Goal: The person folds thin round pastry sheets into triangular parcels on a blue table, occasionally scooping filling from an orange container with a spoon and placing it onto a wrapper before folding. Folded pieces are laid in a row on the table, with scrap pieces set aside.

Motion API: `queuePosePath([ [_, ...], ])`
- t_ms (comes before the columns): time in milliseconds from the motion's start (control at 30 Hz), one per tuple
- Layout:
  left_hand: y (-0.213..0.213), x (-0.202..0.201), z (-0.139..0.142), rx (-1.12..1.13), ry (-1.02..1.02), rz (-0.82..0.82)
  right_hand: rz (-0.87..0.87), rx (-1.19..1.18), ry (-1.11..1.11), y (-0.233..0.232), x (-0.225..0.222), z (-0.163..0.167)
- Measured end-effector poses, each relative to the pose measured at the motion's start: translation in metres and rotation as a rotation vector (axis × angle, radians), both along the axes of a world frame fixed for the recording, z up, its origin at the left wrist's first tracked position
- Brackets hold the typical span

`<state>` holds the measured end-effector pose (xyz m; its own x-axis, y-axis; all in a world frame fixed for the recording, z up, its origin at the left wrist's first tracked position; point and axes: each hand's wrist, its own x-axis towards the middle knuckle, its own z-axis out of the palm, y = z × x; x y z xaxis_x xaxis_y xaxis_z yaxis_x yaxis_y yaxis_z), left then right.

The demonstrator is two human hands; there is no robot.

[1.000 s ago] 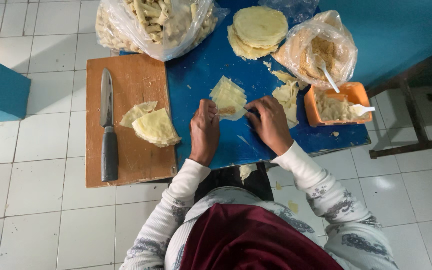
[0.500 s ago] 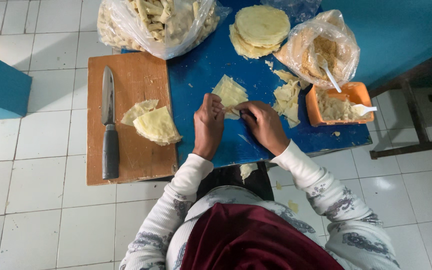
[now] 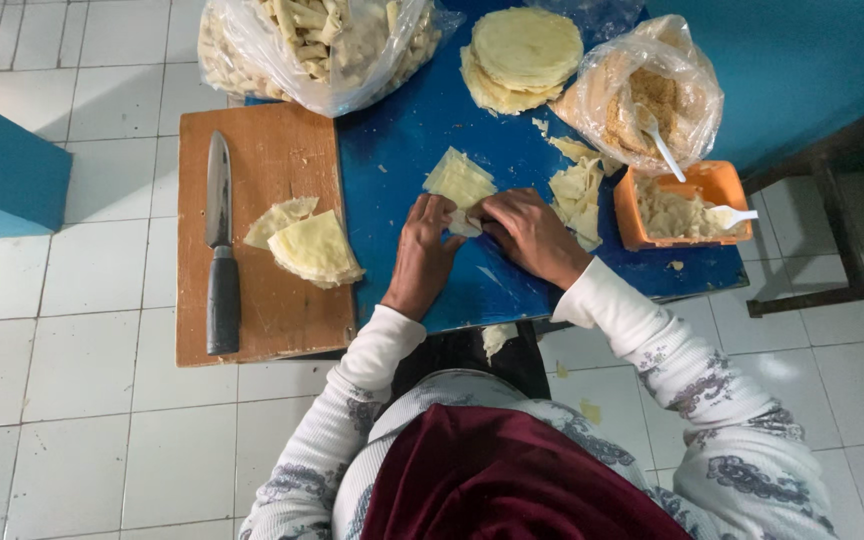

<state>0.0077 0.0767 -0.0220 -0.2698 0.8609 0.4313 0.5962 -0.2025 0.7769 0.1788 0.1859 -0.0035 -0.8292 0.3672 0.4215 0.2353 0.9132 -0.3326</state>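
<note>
A pale thin dough wrapper (image 3: pixel 459 182) lies on the blue table (image 3: pixel 407 140). My left hand (image 3: pixel 424 252) and my right hand (image 3: pixel 526 233) both pinch its near edge, folding it up from the table. The fingers of both hands meet on the folded part. To the right lie several cut wrapper pieces (image 3: pixel 576 190). An orange tub (image 3: pixel 682 205) of pale filling with a white plastic spoon stands right of my right hand.
A wooden cutting board (image 3: pixel 262 290) at the left carries a dark-handled knife (image 3: pixel 219 248) and wedge-shaped wrapper pieces (image 3: pixel 312 250). At the back are a stack of round wrappers (image 3: pixel 522 55), a bag of rolled pieces (image 3: pixel 322 35) and a bag of crumbs (image 3: pixel 647 95).
Both hands have drawn closer together on the wrapper's near edge, and that edge is now folded up over itself. The rest has not moved.
</note>
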Motion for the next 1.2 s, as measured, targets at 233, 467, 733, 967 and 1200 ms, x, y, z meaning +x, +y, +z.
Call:
queuePosePath([
  [233, 0.000, 0.000, -0.002, 0.038, 0.060, -0.001, 0.082, 0.180, -0.011, 0.008, 0.001, -0.012],
  [467, 0.000, -0.003, -0.001, 0.034, 0.065, -0.015, 0.140, 0.191, -0.051, 0.018, 0.008, -0.014],
  [733, -0.001, -0.002, 0.004, 0.019, 0.056, -0.030, 0.067, 0.090, 0.015, 0.019, 0.000, -0.016],
  [967, 0.019, -0.002, 0.005, 0.037, 0.145, 0.115, -0.229, -0.441, 0.094, 0.019, -0.024, -0.013],
  [1200, 0.031, -0.005, 0.008, 0.078, 0.164, 0.141, -0.202, -0.078, 0.172, 0.008, -0.032, -0.014],
])
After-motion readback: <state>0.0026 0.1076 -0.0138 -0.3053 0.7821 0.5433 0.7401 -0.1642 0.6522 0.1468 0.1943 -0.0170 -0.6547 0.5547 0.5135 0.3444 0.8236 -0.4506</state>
